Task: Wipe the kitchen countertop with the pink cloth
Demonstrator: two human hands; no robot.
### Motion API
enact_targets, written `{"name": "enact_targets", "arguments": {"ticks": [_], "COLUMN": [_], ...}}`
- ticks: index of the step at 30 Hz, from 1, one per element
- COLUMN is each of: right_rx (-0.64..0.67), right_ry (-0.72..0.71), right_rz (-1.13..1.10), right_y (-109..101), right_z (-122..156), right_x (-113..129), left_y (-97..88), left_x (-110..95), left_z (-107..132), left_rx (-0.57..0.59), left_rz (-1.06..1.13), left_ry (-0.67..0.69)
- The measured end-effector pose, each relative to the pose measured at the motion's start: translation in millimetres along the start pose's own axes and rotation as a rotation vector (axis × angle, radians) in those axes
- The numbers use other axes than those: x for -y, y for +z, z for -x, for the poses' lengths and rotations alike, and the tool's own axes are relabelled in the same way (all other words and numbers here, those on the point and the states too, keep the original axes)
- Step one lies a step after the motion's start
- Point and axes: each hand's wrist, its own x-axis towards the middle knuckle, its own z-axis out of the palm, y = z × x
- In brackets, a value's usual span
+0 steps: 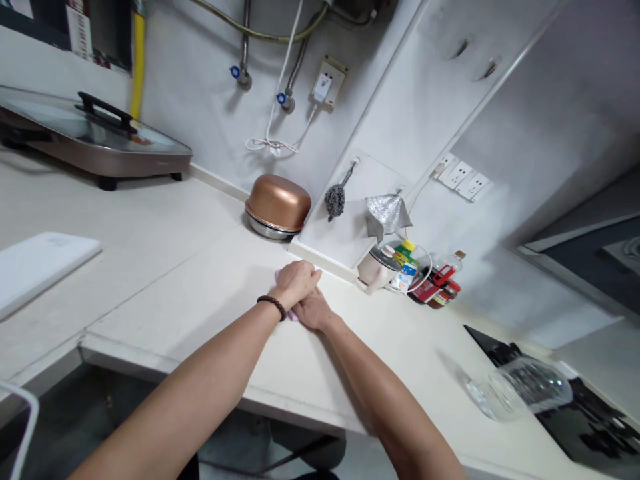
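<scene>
On the white countertop [400, 353] my two hands are pressed together over a pale pink cloth [294, 317], of which only small edges show. My left hand [296, 280], with a dark bead bracelet [273, 305] on its wrist, lies partly over my right hand and is closed, its fingers curled. My right hand [314, 309] is bent around the cloth from the right side. Most of the fingertips are hidden under the hands.
A copper-coloured pot [280, 202] stands by the wall behind the hands. At right are a small lidded pot [379, 267], bottles [440, 287], a clear plastic container [520, 389] and a black stove [595, 427]. An electric pan [125, 157] and white board [45, 267] sit left.
</scene>
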Motion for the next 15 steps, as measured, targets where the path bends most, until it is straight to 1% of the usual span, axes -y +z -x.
{"name": "enact_targets", "arguments": {"ticks": [4, 6, 8, 10, 11, 13, 14, 15], "right_rx": [0.084, 0.108, 0.116, 0.087, 0.055, -0.068, -0.163, -0.276], "right_ry": [-0.076, -0.080, -0.082, -0.135, -0.175, -0.203, -0.163, -0.079], "right_rz": [-0.021, -0.043, -0.084, -0.178, -0.261, -0.472, -0.566, -0.634], "right_y": [0, -1, -3, -6, -8, -13, -15, -17], "right_z": [43, 58, 66, 69, 69, 68, 68, 68], "right_x": [39, 52, 58, 56, 51, 35, 23, 11], "left_y": [4.2, 8.0, 12.4, 16.7, 18.5, 21.2, 22.3, 23.4], "left_x": [3, 5, 7, 9, 10, 12, 12, 13], "left_z": [-1, -2, -2, -4, -4, -5, -5, -4], "left_rx": [-0.014, -0.010, 0.000, 0.009, 0.011, 0.012, 0.013, 0.018], "left_rz": [-0.017, -0.038, -0.065, -0.090, -0.099, -0.107, -0.106, -0.106], "left_ry": [0.006, 0.008, 0.010, 0.007, 0.006, 0.006, 0.007, 0.007]}}
